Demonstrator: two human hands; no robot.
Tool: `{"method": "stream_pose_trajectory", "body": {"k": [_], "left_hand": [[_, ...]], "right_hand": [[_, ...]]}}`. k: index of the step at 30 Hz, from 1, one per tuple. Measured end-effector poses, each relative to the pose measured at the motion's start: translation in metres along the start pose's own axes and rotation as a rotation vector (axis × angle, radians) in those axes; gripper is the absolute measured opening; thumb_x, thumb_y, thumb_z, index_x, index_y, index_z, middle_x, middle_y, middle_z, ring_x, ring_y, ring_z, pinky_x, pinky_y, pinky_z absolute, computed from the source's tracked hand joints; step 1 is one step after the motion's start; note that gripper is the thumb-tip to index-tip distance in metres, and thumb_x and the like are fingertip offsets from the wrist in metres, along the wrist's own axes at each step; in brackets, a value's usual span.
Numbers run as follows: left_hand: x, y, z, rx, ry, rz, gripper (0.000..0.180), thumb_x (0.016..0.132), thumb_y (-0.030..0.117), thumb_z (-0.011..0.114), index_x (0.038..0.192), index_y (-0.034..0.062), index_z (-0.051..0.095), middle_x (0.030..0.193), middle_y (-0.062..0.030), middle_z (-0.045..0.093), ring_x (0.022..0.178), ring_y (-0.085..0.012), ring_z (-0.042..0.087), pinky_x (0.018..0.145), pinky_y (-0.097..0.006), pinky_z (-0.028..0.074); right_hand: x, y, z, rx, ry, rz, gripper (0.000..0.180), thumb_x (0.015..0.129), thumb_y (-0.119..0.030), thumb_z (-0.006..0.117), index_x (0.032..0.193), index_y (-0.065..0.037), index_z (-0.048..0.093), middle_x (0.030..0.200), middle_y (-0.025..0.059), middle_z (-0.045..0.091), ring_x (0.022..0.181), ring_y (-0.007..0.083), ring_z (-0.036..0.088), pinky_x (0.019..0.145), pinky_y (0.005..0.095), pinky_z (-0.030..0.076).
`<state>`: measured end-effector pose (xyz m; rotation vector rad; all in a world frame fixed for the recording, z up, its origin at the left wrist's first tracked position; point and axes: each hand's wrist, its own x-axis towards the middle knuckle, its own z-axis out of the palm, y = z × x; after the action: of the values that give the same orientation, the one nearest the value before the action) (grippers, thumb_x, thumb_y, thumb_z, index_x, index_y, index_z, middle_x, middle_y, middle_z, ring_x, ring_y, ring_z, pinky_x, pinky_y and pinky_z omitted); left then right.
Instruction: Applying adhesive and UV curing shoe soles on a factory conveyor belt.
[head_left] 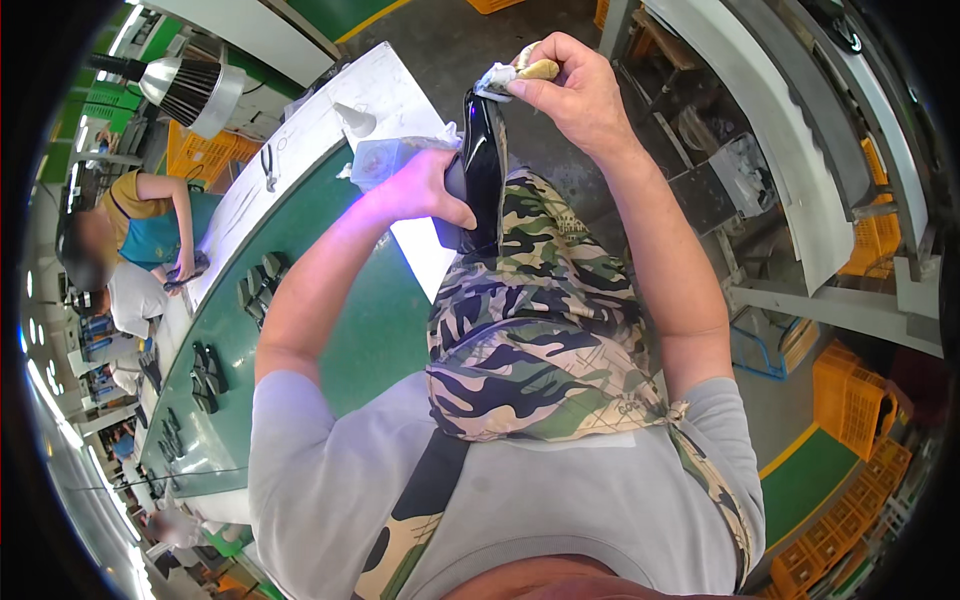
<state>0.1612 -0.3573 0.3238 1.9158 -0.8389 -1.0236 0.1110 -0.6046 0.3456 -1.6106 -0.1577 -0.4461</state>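
My left hand (428, 190) is closed round the side of a glossy black shoe (484, 160), which stands lengthwise in front of my camouflage apron (540, 340). My right hand (583, 95) pinches a white cloth (496, 80) against the far end of the shoe. Something yellowish (540, 69) shows at the right fingertips; whether it is a finger cover or a pad I cannot tell. Just beyond my left hand sits a translucent blue container (378, 160) with white cloth or tissue by it.
A white cone-shaped thing (355, 118) and pliers (268, 167) lie on the white worktop (315, 105). Several dark shoes ride on the green conveyor (330, 265). A lamp (200, 95) hangs at the far left, near a co-worker (150, 215). Orange crates (850, 400) stand to the right.
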Motion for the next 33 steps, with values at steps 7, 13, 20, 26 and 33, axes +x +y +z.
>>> {"method": "stream_pose_trajectory", "body": {"k": [7,13,20,26,33], "left_hand": [[-0.001,-0.014,0.003,-0.371,-0.074,-0.010,0.062,0.059,0.012,0.087,0.115,-0.0027,0.064,0.104,-0.0049,0.068,0.095,-0.0151,0.063,0.092,-0.030,0.049],[0.003,-0.032,0.007,-0.552,-0.109,-0.016,0.076,0.059,0.018,0.080,0.129,-0.0024,0.057,0.116,-0.0103,0.068,0.105,-0.0207,0.066,0.099,-0.034,0.050],[0.005,-0.032,0.006,-0.849,-0.029,0.030,0.059,0.066,0.011,0.076,0.121,-0.0040,0.061,0.107,-0.0105,0.070,0.097,-0.0206,0.067,0.094,-0.034,0.051],[0.008,-0.036,0.002,-0.992,0.107,0.039,0.048,0.074,0.006,0.073,0.119,-0.0053,0.059,0.105,-0.0136,0.070,0.095,-0.0241,0.069,0.092,-0.038,0.054],[0.019,-0.033,0.006,-1.048,0.162,0.108,0.042,0.080,0.006,0.071,0.118,-0.0054,0.059,0.107,-0.0150,0.070,0.096,-0.0257,0.069,0.092,-0.039,0.055]], "right_hand": [[-0.008,0.012,0.005,-0.014,-0.071,-0.102,0.015,0.080,-0.005,0.074,0.087,-0.003,0.060,0.091,0.0026,0.067,0.082,0.0091,0.060,0.074,0.0255,0.049],[-0.022,0.020,0.007,0.013,-0.186,-0.047,0.017,0.083,0.000,0.072,0.087,-0.004,0.056,0.099,0.0077,0.066,0.093,0.0130,0.059,0.086,0.0278,0.047],[-0.035,0.033,0.010,0.170,-0.252,0.105,0.017,0.083,-0.001,0.073,0.087,-0.005,0.057,0.099,0.0075,0.066,0.093,0.0128,0.059,0.084,0.0281,0.048],[-0.040,0.025,0.001,0.183,-0.359,0.143,0.018,0.083,-0.003,0.074,0.086,-0.005,0.056,0.097,0.0065,0.065,0.092,0.0126,0.060,0.083,0.0281,0.048],[-0.045,0.017,-0.020,0.096,-0.340,0.083,0.021,0.082,-0.003,0.074,0.082,-0.006,0.053,0.095,0.0065,0.065,0.090,0.0128,0.059,0.081,0.0285,0.047]]}}
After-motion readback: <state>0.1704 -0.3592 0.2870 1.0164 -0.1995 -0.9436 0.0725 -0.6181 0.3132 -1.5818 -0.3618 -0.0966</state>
